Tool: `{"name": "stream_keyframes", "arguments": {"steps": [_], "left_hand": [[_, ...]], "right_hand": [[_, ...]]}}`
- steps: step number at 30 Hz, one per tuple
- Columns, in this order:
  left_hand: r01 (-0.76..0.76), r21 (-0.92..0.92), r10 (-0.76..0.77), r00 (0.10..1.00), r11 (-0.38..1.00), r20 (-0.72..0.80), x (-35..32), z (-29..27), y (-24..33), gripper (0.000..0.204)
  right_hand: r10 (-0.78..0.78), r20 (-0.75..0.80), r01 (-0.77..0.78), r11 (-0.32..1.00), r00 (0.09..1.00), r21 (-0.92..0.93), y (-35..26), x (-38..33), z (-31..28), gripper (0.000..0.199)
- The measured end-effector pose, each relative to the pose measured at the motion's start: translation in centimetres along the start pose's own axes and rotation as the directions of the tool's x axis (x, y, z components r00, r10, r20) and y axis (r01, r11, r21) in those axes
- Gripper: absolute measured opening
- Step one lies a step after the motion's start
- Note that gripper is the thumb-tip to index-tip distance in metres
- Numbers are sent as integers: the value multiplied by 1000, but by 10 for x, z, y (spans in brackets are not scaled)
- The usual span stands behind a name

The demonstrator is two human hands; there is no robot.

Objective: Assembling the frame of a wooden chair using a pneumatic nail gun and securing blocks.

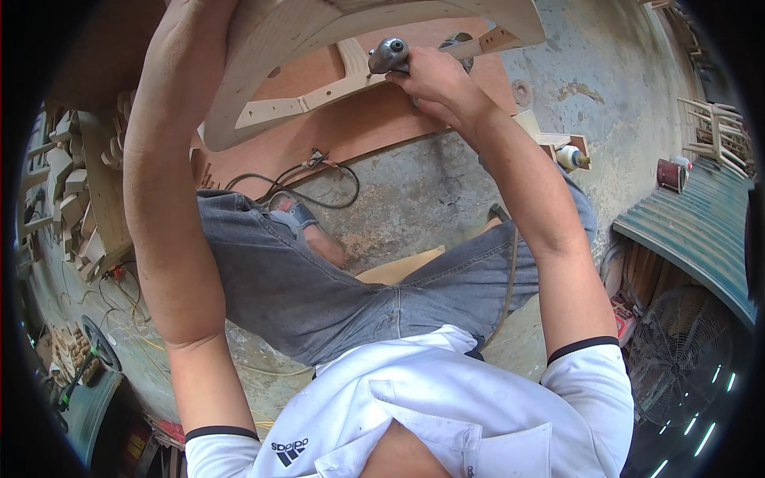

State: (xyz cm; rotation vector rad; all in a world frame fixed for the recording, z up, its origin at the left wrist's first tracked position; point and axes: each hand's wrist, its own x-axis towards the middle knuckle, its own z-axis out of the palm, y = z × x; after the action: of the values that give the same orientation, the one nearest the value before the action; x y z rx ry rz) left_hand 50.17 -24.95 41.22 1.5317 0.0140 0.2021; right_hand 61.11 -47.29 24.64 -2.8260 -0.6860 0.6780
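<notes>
My right hand (437,80) is closed around the grip of a silver pistol-shaped air tool (390,56), whose rounded metal head faces up. It is held at a pale strip of a curved wooden frame (263,60), next to a joint; the tool's tip is hidden. Several small dark holes dot the strip. My left forearm (179,88) runs up along the frame's left side and leaves the picture at the top edge, so the left hand is out of sight. Below the frame lies a reddish-brown board (311,151).
A black hose (351,187) curls on the floor near my sandalled foot. To the right are a small open box with a white bottle (570,157), a green corrugated sheet (685,227) and a large fan (677,350). Stacked wood pieces (76,191) stand at the left.
</notes>
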Motion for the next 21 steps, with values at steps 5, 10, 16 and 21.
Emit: {"name": "stream_keyframes", "arguments": {"steps": [5,10,16,21], "left_hand": [[69,-941,612,743,332,270,33,-9,-54,43],[-49,214,27,994,976,103,3,-46,-5,45],[73,-929,585,758,363,289,41,6,-60,47],[-102,-480,273,914,871,301,12,4,-9,47]], "right_hand": [[-33,-42,36,998,999,59,9,10,8,43],[-30,-12,30,997,999,68,-9,9,5,43],[31,28,-32,999,999,10,0,6,-3,38],[19,-3,-19,1000,1000,4,2,0,3,39]]}}
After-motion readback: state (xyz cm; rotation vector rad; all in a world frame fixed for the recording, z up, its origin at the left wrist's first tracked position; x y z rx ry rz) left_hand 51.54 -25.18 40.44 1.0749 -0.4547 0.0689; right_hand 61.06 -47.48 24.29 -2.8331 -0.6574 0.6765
